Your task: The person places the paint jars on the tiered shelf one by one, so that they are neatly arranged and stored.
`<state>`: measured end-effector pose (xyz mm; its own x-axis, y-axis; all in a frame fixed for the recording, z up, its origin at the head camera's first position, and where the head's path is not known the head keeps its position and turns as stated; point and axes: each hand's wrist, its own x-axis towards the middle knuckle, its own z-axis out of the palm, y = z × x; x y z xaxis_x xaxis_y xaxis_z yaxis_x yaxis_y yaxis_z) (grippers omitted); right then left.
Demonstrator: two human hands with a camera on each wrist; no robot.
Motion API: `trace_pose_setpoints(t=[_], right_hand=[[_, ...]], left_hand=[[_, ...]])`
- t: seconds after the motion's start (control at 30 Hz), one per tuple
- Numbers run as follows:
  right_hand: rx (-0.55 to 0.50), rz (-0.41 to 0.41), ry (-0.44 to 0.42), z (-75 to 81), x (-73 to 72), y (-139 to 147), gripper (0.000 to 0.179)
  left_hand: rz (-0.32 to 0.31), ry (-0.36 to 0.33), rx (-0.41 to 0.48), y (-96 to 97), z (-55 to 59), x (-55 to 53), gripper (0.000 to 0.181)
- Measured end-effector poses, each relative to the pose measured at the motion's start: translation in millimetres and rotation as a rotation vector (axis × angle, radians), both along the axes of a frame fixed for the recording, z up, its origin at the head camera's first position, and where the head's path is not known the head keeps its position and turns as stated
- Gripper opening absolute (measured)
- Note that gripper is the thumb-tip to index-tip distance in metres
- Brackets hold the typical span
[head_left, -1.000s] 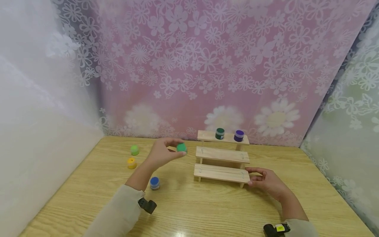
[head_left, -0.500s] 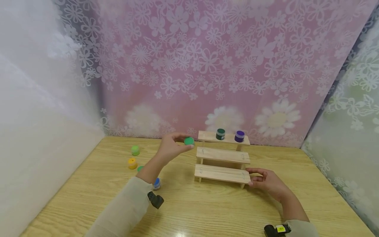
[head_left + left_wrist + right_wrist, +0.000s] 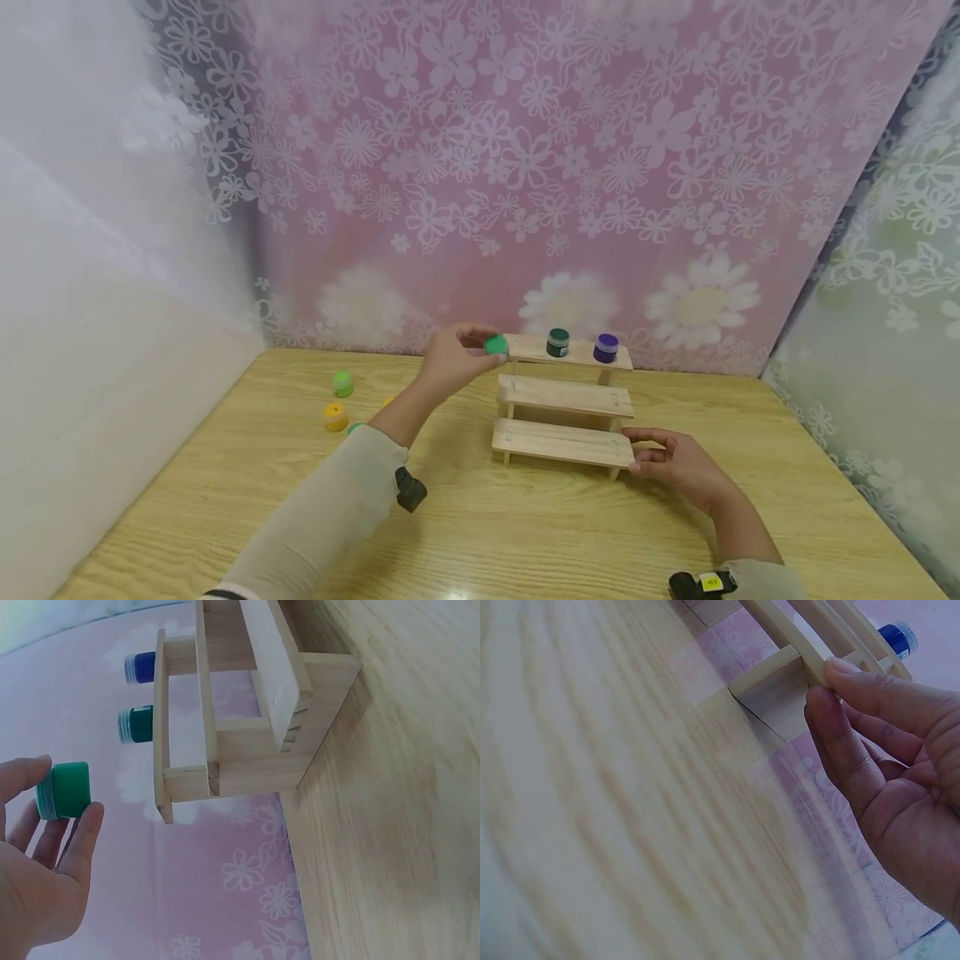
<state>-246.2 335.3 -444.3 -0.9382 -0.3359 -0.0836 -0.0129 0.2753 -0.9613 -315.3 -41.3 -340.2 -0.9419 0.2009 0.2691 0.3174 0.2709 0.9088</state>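
Observation:
A small green paint jar (image 3: 496, 345) is pinched between the thumb and fingers of my left hand (image 3: 453, 364). It is level with the left end of the top step of a three-step wooden display stand (image 3: 564, 395); the left wrist view shows a gap between jar (image 3: 71, 790) and stand. On that top step stand a dark green paint jar (image 3: 557, 342) and a purple paint jar (image 3: 606, 348). At the stand's lower right, my right hand (image 3: 678, 465) pinches the end of the lowest step between thumb and fingers, seen closely in the right wrist view.
On the table (image 3: 525, 533) at the left are a light green jar (image 3: 342, 384) and an orange jar (image 3: 335, 417). Another green jar (image 3: 354, 428) and something yellow (image 3: 389, 401) show partly behind my left arm. A pink flowered curtain (image 3: 450, 208) hangs behind.
My left hand has carried the green paint jar right and farther back, up to the top step's left end. The blue jar is now hidden behind the left arm. My right hand stays put.

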Motion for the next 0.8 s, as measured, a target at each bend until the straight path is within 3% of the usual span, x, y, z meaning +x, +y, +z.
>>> trace_pose_setpoints(t=[0.27,0.43,0.6,0.8], right_hand=[[-0.006,0.002,-0.003,-1.9,-0.8,1.2,0.065],[-0.009,-0.005,-0.008,-1.6,-0.4,0.5,0.066],[-0.005,-0.010,-0.018,-1.6,0.6,-0.2,0.067],[-0.015,0.005,-0.009,-1.1,-0.4,0.2,0.067]], left_hand=[[-0.010,0.058,-0.052,11.0,8.1,-11.3,0.028],[-0.007,0.050,-0.053,18.7,11.2,-19.2,0.028],[0.028,0.045,-0.077,27.3,9.5,-28.5,0.029],[0.048,0.088,-0.113,36.3,4.1,-39.8,0.029]])
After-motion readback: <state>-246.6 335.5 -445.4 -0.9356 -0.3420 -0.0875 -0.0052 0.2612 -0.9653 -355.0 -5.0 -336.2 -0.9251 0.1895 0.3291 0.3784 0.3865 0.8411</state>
